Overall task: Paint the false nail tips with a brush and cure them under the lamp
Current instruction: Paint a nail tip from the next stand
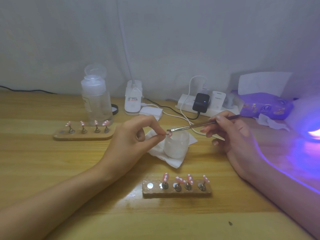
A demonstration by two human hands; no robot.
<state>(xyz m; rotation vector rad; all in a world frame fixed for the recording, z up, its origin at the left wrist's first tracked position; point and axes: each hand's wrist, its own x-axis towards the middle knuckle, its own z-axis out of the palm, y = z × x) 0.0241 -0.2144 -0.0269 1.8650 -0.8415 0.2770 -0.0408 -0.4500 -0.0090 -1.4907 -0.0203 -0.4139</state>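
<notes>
**One tip under the brush, lamp already lit**

The wooden table (52,170) carries everything, and the lamp (313,134) glows violet at its right edge. Your left hand (133,135) and right hand (233,134) meet over the white jar (175,146), beyond the near holder (176,192), which has four pink tips and one bare slot. Your right fingers curl round the brush (194,126) like a pen. Your left thumb and forefinger pinch the nail tip (169,134), with the bristles touching it. You seem mid-coat. Next, seat it unsmudged, then cure.

– Any flat wooden stand blocks (83,136)?
– Two: one left of the frosted round jar (175,148), one before it.
– And pink white-dotted false nail tips (165,177)?
– Nine: four per block, one over the jar.
</notes>
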